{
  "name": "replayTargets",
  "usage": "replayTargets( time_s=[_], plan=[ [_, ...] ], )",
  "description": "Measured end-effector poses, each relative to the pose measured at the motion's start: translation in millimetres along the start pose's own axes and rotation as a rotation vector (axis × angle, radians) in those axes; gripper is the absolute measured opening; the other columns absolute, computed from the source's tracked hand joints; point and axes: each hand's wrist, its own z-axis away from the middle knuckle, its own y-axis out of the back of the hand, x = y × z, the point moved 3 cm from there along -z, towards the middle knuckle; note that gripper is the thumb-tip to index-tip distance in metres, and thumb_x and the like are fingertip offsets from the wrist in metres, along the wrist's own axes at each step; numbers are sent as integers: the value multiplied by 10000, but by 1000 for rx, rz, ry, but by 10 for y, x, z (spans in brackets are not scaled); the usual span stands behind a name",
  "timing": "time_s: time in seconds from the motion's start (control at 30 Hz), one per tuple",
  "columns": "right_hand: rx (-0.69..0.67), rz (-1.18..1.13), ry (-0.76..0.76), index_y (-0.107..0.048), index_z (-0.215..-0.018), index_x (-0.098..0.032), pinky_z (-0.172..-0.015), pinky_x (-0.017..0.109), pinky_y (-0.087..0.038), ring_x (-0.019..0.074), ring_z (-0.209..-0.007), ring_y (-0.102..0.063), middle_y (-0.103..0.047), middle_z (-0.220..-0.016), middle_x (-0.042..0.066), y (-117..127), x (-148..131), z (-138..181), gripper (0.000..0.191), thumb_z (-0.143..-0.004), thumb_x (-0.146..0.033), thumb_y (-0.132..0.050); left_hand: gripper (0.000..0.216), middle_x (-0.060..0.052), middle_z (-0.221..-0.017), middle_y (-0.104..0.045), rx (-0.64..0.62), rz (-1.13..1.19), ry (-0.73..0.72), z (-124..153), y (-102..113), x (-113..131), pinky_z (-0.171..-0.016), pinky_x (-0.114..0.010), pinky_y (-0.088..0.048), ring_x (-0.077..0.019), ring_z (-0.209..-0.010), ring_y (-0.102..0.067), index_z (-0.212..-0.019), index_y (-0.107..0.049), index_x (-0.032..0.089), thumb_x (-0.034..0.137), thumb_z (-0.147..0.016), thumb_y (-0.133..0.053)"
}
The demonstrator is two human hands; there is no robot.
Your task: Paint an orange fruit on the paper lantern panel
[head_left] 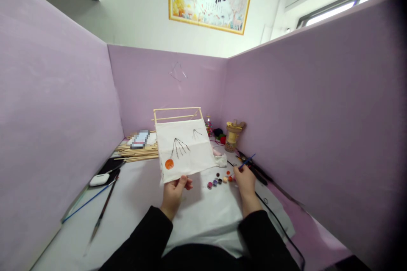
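Observation:
My left hand [174, 192] is closed on the lower edge of a white cloth panel [199, 152], thumb in front. The panel hangs on a frame of thin wooden sticks [178, 109] and is tilted up toward me. On it are an orange disc at the lower left and two dark, branching line drawings. To the right, my right hand [245, 181] is closed around a thin blue paintbrush [251, 158], apart from the panel. Small paint pots [220, 181] in several colours stand on the table between my hands.
Bundled wooden sticks [136, 152] lie at the back left beneath a phone [140, 139]. A white case [99, 179], a blue brush [87, 202] and a dark-handled brush [106, 203] are at left. A woven holder [232, 135] and black cable [280, 224] are right; purple partitions [311, 106] enclose the table.

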Motion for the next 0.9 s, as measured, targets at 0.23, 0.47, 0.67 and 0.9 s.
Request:
replayTargets(
  time_s=[0.23,0.47,0.67,0.9],
  plan=[
    [-7,3,29,-595,-661,-194,-566,276,-346,197,-584,-541,-627,-592,48,0,-17,2,276,-711,-420,-445,416,-64,-555,-671,-16,8,-22,-6,-2,-17,-556,-270,-509,-154,-522,-613,-647,-689,109,523,-693,-683],
    [7,9,50,-586,-659,-196,-567,279,-343,198,-587,-535,-618,-586,50,6,-48,16,284,-731,-425,-434,437,-71,-550,-671,-1,5,-14,5,-7,5,-556,-281,-511,-162,-519,-614,-638,-688,111,546,-686,-677],
    [-7,-5,65,-600,-659,-190,-551,271,-339,190,-574,-537,-608,-575,37,-13,-61,22,282,-709,-417,-442,432,-66,-547,-668,-6,-6,-22,2,-8,6,-556,-273,-509,-157,-517,-612,-636,-691,110,539,-688,-678],
    [-6,-29,34,-598,-676,-185,-573,276,-367,201,-603,-564,-641,-608,53,-4,-49,21,299,-710,-436,-439,455,-70,-543,-672,-7,-3,-24,-3,1,-8,-547,-272,-513,-159,-513,-619,-633,-690,111,563,-685,-668]
  ],
)
